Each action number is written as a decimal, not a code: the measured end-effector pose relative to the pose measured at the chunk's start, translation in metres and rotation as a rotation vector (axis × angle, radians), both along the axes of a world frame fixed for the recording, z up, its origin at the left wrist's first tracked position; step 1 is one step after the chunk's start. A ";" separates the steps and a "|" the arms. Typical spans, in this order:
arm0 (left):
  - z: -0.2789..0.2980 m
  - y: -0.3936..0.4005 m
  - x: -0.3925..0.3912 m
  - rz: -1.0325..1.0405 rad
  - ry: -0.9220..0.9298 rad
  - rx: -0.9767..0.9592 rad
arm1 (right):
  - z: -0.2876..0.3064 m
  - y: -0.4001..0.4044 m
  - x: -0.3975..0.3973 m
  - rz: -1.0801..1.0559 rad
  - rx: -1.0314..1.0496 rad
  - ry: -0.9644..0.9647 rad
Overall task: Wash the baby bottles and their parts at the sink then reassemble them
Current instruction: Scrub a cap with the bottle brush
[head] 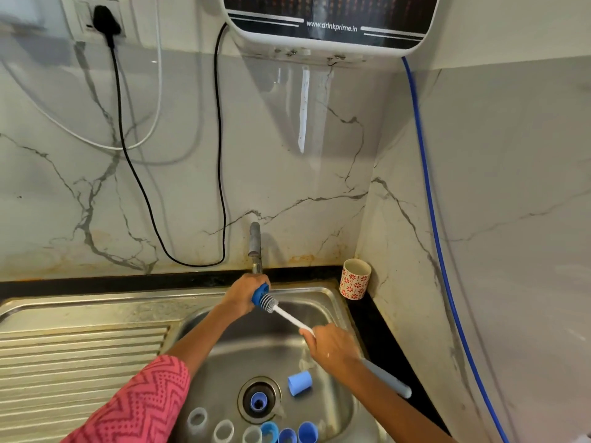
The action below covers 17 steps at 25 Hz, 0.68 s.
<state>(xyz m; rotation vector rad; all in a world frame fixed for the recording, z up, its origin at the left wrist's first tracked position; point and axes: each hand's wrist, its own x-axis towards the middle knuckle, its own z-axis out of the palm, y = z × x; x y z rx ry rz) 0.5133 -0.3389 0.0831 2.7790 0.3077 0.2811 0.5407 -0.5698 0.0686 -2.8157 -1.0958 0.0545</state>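
My left hand (242,294) grips a blue bottle collar ring (258,293) just below the tap (255,247), over the back of the steel sink (323,300). My right hand (332,346) grips the handle of a bottle brush; its grey bristle head (270,303) is pushed into the blue ring and its grey handle end (388,380) sticks out behind my hand. A light-blue cap (300,382) lies in the basin. A blue part (258,401) sits in the drain. Several clear bottles (224,430) and blue parts (287,434) line the basin's near side.
A floral paper cup (355,279) stands on the black counter in the back right corner. The ribbed draining board (80,356) lies to the left. A water purifier (329,24) hangs above, with a black cord (220,139) and a blue hose (428,193) on the marble walls.
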 end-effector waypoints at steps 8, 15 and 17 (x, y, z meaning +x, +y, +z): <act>-0.002 0.001 -0.008 0.077 0.086 0.037 | 0.015 0.011 0.006 -0.038 0.018 -0.006; -0.002 0.010 -0.016 0.126 0.140 0.073 | 0.017 0.011 -0.006 0.047 -0.004 -0.010; -0.006 0.002 -0.019 0.152 0.156 0.044 | 0.025 0.013 0.006 0.053 -0.004 -0.064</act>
